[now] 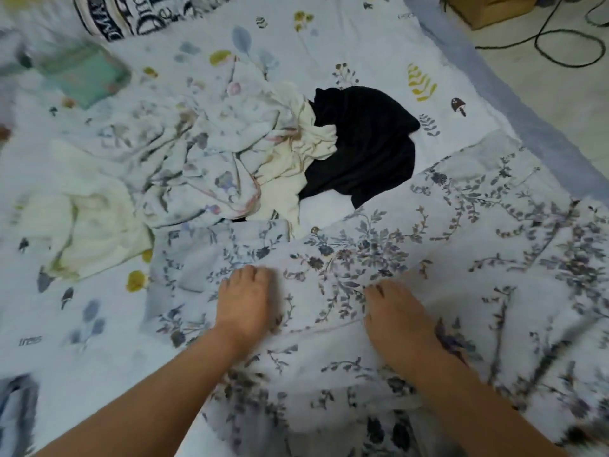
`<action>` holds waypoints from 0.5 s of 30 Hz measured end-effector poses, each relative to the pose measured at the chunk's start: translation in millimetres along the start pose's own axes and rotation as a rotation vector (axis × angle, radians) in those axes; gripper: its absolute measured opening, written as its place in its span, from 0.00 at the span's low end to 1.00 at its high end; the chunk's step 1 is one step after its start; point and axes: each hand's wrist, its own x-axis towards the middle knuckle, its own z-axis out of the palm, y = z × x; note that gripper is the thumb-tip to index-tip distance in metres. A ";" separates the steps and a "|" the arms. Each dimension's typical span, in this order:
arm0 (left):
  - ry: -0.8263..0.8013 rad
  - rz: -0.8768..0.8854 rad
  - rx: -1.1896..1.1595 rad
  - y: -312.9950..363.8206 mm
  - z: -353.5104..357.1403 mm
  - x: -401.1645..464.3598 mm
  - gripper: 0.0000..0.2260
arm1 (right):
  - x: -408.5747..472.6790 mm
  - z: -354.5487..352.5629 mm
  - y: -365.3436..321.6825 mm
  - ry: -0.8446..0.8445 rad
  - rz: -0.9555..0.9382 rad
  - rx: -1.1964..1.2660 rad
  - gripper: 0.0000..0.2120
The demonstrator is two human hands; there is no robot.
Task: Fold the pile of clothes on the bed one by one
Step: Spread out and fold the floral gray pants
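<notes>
A large white garment with a blue-grey flower print (428, 258) lies spread across the near part of the bed. My left hand (245, 300) presses on it with the fingers bent at the tips into the cloth. My right hand (395, 311) rests on the same garment a little to the right, its fingertips tucked under a fold. Beyond them lies the pile: a crumpled pale floral piece (204, 153), a cream garment (306, 150) and a black garment (365, 143). Another cream piece (89, 222) lies to the left.
The bed sheet (346, 37) is white with leaf and mushroom prints. A green flat object (84, 72) and a black-and-white lettered pillow (131, 14) sit at the far left. The bed's right edge meets a floor with a cardboard box (491, 8) and black cables (570, 44).
</notes>
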 end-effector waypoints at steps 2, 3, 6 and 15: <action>-0.047 -0.189 0.076 -44.2 10.5 -6.9 0.21 | 0.5 9.0 -24.9 0.010 -0.016 -0.059 0.18; -0.077 -0.270 0.066 -64.0 15.8 -8.2 0.21 | -1.0 8.7 -37.2 -0.017 -0.011 -0.062 0.18; -0.139 -0.278 0.020 -105.2 24.6 -11.3 0.13 | -1.6 23.5 -60.8 -0.046 -0.057 -0.141 0.20; 0.245 0.283 -0.398 -117.9 -27.0 -54.2 0.12 | 10.7 13.4 -171.3 0.104 -0.183 0.136 0.40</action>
